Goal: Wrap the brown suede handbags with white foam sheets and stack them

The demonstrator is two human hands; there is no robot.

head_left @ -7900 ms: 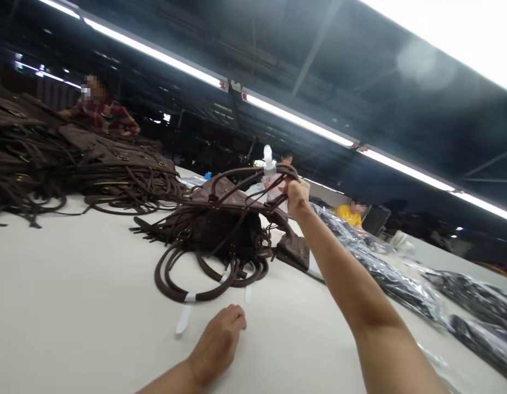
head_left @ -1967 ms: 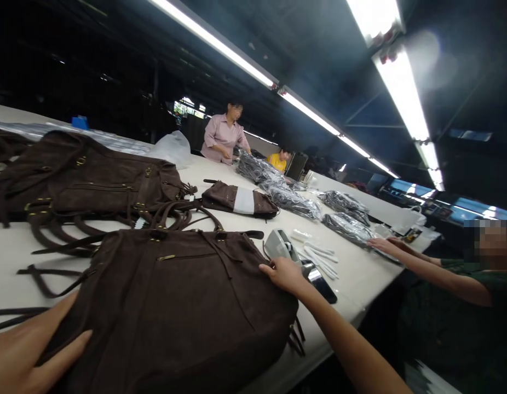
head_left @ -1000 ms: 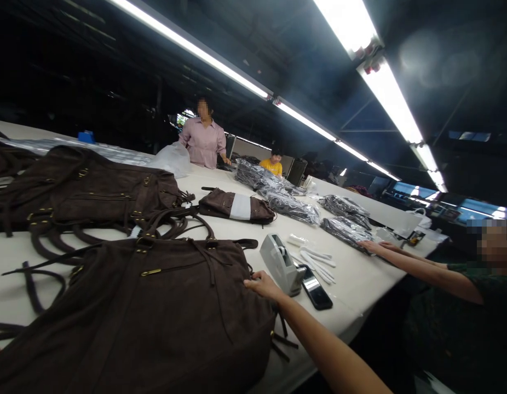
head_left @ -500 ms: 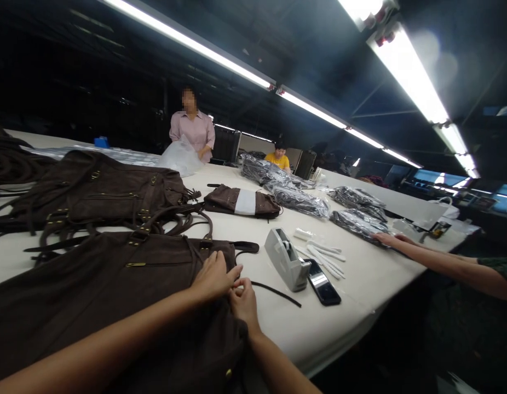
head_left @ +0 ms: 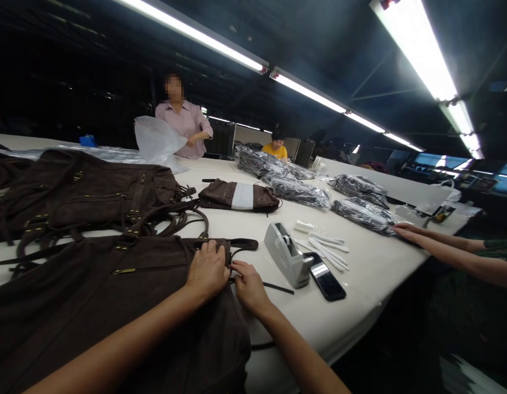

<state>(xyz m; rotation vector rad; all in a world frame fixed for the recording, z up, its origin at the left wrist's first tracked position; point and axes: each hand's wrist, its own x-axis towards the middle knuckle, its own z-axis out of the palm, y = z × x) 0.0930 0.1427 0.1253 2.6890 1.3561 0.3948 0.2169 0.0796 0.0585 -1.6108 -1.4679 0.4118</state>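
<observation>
A large dark brown handbag (head_left: 155,290) lies flat in front of me, with a brass zip pull on its face. My left hand (head_left: 208,268) presses on its upper right corner, fingers bent over the top edge. Close beside it, my right hand (head_left: 248,282) is closed in a pinch at the bag's side edge; what is between the fingertips is too small to make out. A thin dark strap (head_left: 280,287) runs out from behind that hand over the table. Above my left hand, a wider strap end (head_left: 245,244) sticks out to the right.
Right of my hands stand a grey tape dispenser (head_left: 284,257), a phone (head_left: 327,279) and white strips (head_left: 327,251). Behind lie another brown bag (head_left: 93,191), a folded bag with a white band (head_left: 220,196) and plastic-wrapped bundles (head_left: 298,191). A co-worker's hands (head_left: 405,230) touch one bundle.
My left hand has drawn back from my right and now lies flatter on the bag's corner. My right hand has moved slightly up. The far co-worker has lifted a plastic bag.
</observation>
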